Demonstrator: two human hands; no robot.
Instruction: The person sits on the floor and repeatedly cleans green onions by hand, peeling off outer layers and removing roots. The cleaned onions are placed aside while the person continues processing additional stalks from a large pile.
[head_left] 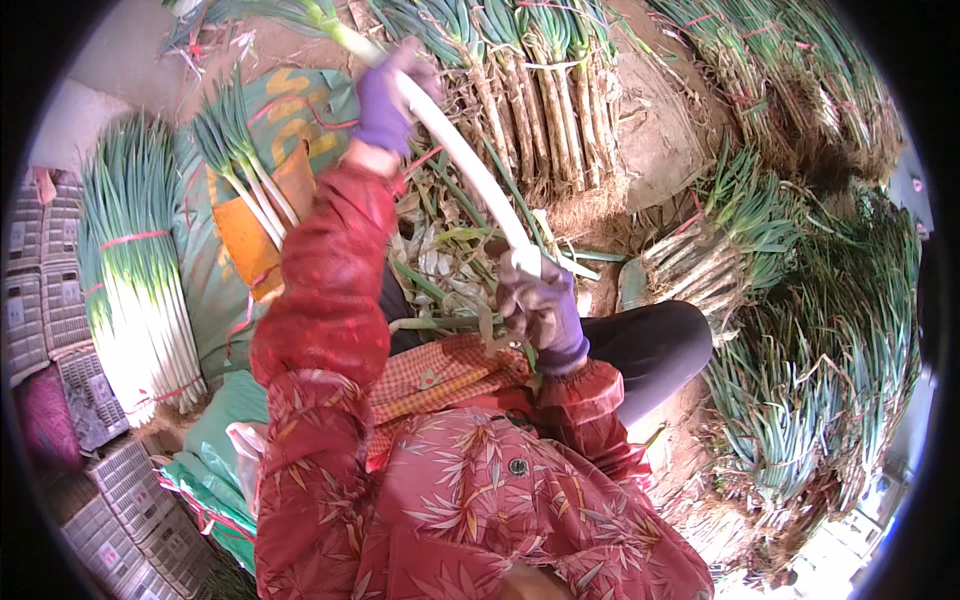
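A long, thick green onion (468,165) with a clean white shaft slants across the middle, its green top running to the upper left. My left hand (385,108), in a purple glove, is closed round the upper shaft; its fingers are slightly blurred. At the lower white end, my right hand (545,310) is curled against the stalk, in a soiled purple glove. Beneath the stalk lies a heap of peeled skins and leaf scraps (430,240). Two or three peeled green onions (262,195) rest on an orange piece (240,240) to the left.
A tied bundle of clean green onions (135,260) stands at the left, near stacked grey crates (60,300). Unpeeled bundles with brown roots (545,110) lie ahead. More bundles (800,350) line the right side. A green sack (210,310) lies at left, with my bent knee (650,350) at right.
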